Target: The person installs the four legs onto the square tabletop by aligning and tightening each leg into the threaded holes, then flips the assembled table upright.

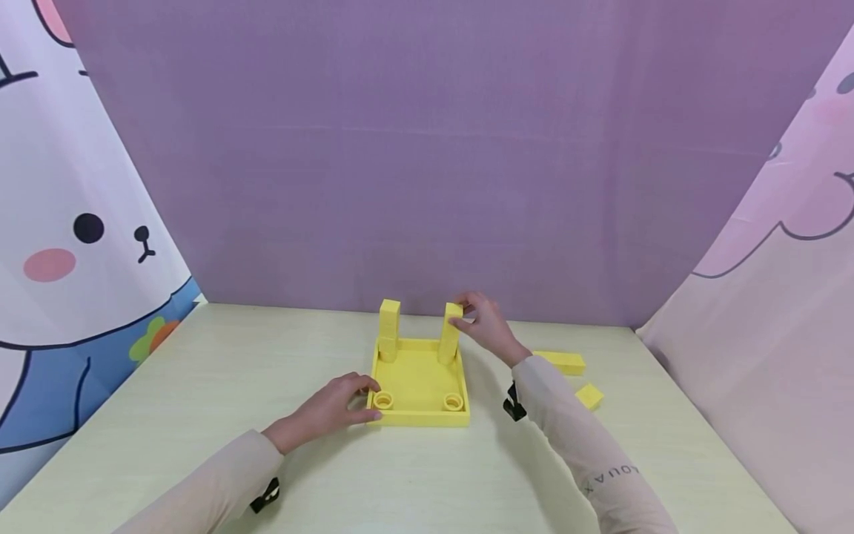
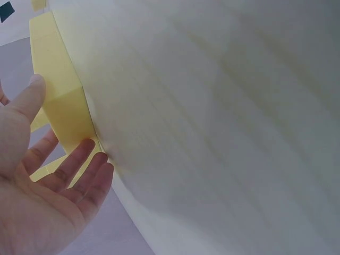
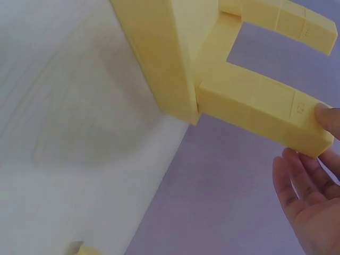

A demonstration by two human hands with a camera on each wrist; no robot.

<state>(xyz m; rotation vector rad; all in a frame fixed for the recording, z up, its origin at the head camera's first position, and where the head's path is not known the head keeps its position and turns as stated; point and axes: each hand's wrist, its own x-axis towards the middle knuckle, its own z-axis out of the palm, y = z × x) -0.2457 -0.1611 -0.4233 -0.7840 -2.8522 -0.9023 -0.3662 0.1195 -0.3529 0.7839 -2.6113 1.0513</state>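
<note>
A yellow square base (image 1: 419,380) with a raised rim lies flat on the table, two round sockets at its near corners. Two yellow legs (image 1: 389,326) stand upright at its far corners. My left hand (image 1: 330,406) holds the near left corner, thumb on the front wall and fingers along the left side. At the far right, my right hand (image 1: 490,330) pinches the top of the right leg (image 3: 255,103) between thumb and fingers. In the right wrist view this leg's foot meets the base inside the rim; its socket is hidden.
To the right on the table (image 1: 320,489) lie a long yellow block (image 1: 563,363) and a short yellow block (image 1: 590,396), partly behind the right sleeve (image 1: 567,430). A purple cloth (image 1: 427,163) rises behind the table, with cartoon-printed cloths at both sides.
</note>
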